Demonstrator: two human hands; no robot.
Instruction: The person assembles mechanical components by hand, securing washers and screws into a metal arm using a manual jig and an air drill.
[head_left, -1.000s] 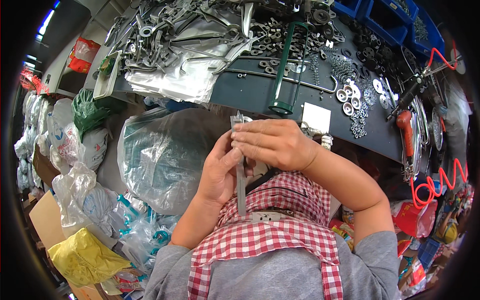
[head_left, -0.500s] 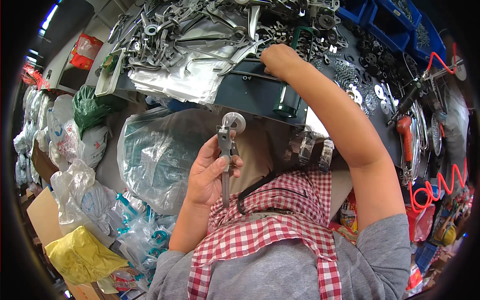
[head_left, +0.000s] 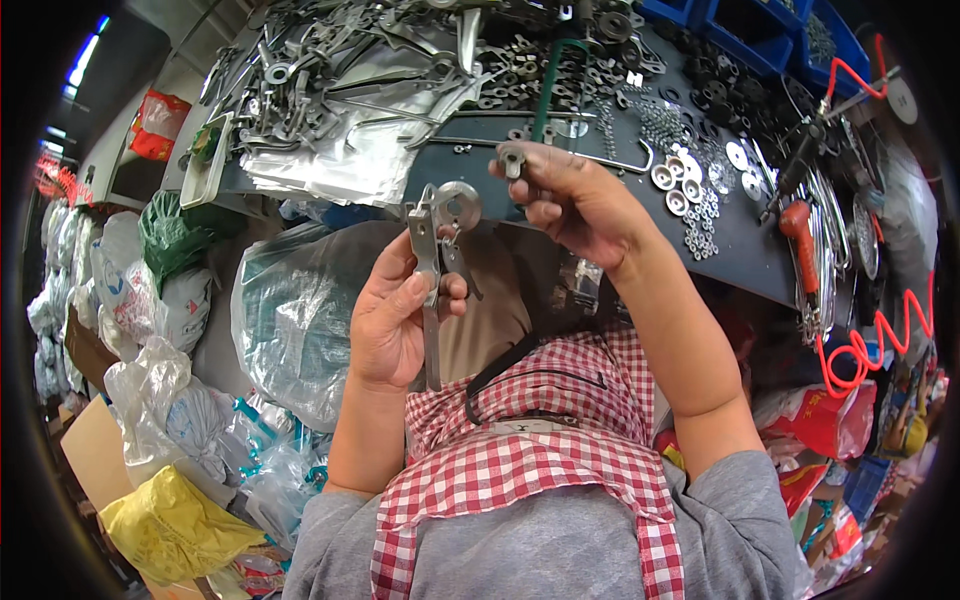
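Note:
My left hand (head_left: 392, 318) is closed around a flat metal lever assembly (head_left: 424, 245), held upright above my lap. A round metal disc (head_left: 459, 204) with a hole sits at its upper end, and a thin pivoting piece hangs beside the bar. Just right of it and a little higher, my right hand (head_left: 585, 205) pinches a small metal clip (head_left: 513, 161) between thumb and fingertips. The clip and the assembly are apart. Behind the right hand, a long thin metal rod (head_left: 610, 160) lies on the dark table (head_left: 450, 168).
Loose metal levers (head_left: 290, 100) and a white plastic sheet (head_left: 320, 178) cover the table's left. Small rings (head_left: 702, 225) and springs lie to the right, below blue bins (head_left: 750, 40). An orange-handled tool (head_left: 797, 235) hangs at right near a coiled red hose (head_left: 850, 370).
My right hand has come back from the far parts pile toward my left hand, now with the small metal clip. The left hand with the lever assembly has shifted slightly left.

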